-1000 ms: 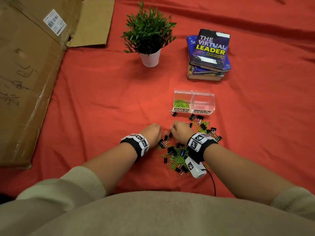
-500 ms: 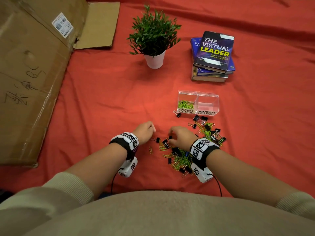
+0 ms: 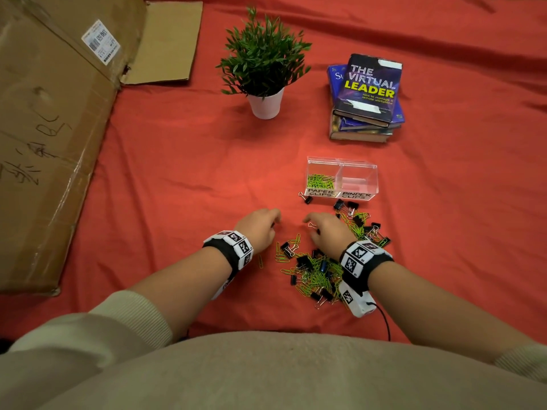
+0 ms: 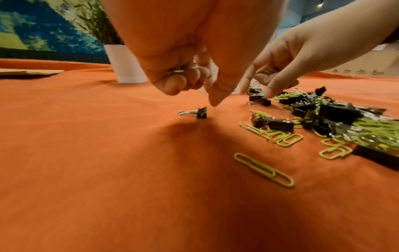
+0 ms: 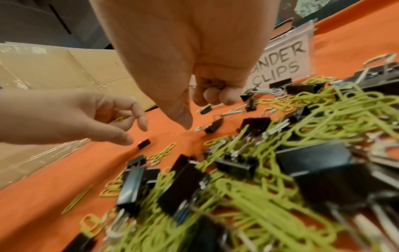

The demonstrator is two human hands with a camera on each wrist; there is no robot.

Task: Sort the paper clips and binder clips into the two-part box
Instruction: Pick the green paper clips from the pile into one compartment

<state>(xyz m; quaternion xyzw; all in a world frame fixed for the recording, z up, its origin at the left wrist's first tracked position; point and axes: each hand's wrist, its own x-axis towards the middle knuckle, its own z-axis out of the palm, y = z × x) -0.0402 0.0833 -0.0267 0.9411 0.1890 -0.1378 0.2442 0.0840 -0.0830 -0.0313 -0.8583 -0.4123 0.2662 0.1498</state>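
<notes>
A mixed pile of green paper clips and black binder clips [image 3: 318, 269] lies on the red cloth in front of me. Behind it stands the clear two-part box [image 3: 340, 161]; green paper clips [image 3: 319, 180] lie in its left part, labelled PAPER CLIPS, and I see nothing in the BINDER CLIPS part [image 3: 358, 180]. My left hand [image 3: 270, 221] hovers left of the pile with its fingers curled round a paper clip [image 4: 176, 72], thumb over a small binder clip [image 4: 201, 112]. My right hand [image 3: 310, 225] is over the pile's far edge, its curled fingers holding green paper clips [image 5: 207, 86].
A potted plant [image 3: 263, 63] and a stack of books [image 3: 367, 96] stand behind the box. A large flattened cardboard box [image 3: 50, 128] covers the left side. One binder clip [image 3: 307, 199] lies just in front of the box's left part. Bare red cloth surrounds the pile.
The hands were close together on the pile. The left hand moved left off it and both have shifted forward, toward the box.
</notes>
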